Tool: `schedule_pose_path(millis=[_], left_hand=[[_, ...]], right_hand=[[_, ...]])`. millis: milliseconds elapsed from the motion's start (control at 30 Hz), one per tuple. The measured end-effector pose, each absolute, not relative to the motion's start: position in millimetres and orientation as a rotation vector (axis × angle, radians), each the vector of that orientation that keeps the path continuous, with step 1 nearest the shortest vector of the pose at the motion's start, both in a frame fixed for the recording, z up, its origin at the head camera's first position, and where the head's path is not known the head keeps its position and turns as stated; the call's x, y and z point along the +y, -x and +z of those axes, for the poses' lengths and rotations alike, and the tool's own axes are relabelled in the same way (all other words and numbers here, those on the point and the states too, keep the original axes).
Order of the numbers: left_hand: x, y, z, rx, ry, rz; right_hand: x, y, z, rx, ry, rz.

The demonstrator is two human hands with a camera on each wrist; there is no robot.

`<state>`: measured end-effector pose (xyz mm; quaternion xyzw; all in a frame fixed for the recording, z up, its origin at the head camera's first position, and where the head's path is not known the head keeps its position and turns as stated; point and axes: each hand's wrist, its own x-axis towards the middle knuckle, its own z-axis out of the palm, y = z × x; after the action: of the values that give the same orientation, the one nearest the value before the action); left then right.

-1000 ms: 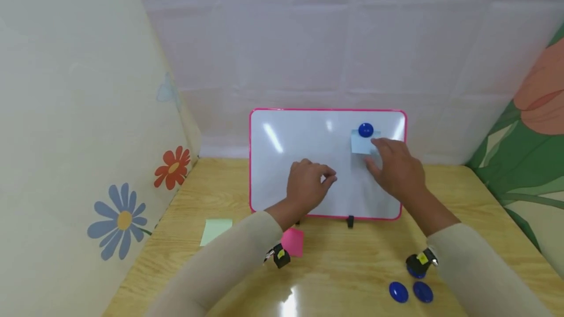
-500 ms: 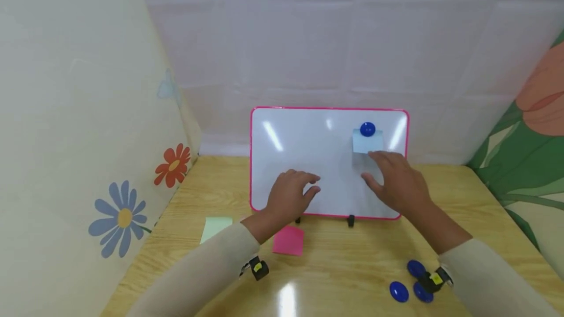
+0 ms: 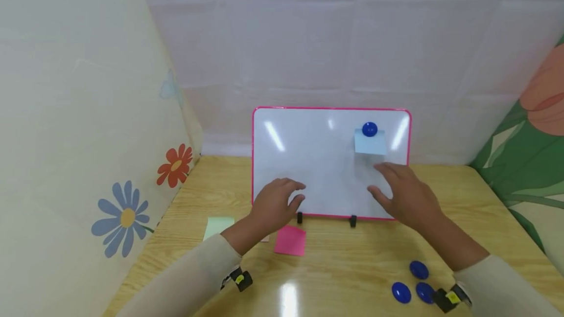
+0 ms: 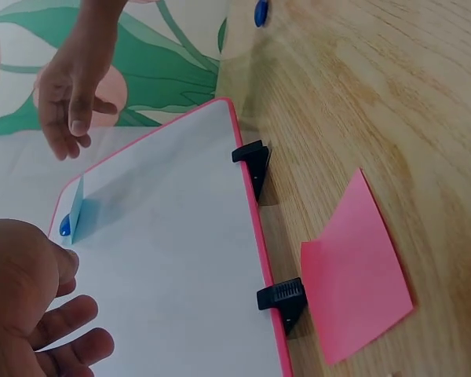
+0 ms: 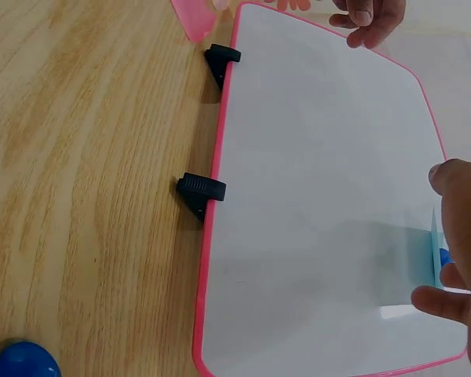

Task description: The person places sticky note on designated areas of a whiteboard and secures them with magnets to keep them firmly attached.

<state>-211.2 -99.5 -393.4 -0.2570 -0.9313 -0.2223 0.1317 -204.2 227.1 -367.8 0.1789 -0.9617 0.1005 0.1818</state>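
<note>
A pink-framed whiteboard (image 3: 326,170) stands at the back of the table. Near its upper right, a round blue magnet (image 3: 369,129) pins a light blue sticky note (image 3: 370,146), whose lower edge lifts off the board in the left wrist view. My right hand (image 3: 407,194) hovers in front of the board below the note, thumb and fingers spread apart, holding nothing. Across the lower left part of the board is my left hand (image 3: 275,204), also holding nothing, its fingers relaxed and thumb parted from them.
Left of centre on the table (image 3: 343,268) lie a pink sticky note (image 3: 291,240) and a pale green one (image 3: 218,226); a third, mostly hidden, peeks out by the left wrist. Three blue magnets, one being this magnet (image 3: 401,292), lie front right. Black feet (image 3: 353,221) support the board.
Both hands have drawn back and down from the board, the left one leftward and the right one rightward away from the blue note. The left thumb and fingers have parted. Note and magnet stay put.
</note>
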Motion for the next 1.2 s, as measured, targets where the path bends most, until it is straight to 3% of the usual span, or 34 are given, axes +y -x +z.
schedule_pose_path(millis=[1200], left_hand=[[-130,187,-422,-2.844,0.705,-0.693]], right_hand=[[245,173,-393,-2.789,-0.449,0.346]])
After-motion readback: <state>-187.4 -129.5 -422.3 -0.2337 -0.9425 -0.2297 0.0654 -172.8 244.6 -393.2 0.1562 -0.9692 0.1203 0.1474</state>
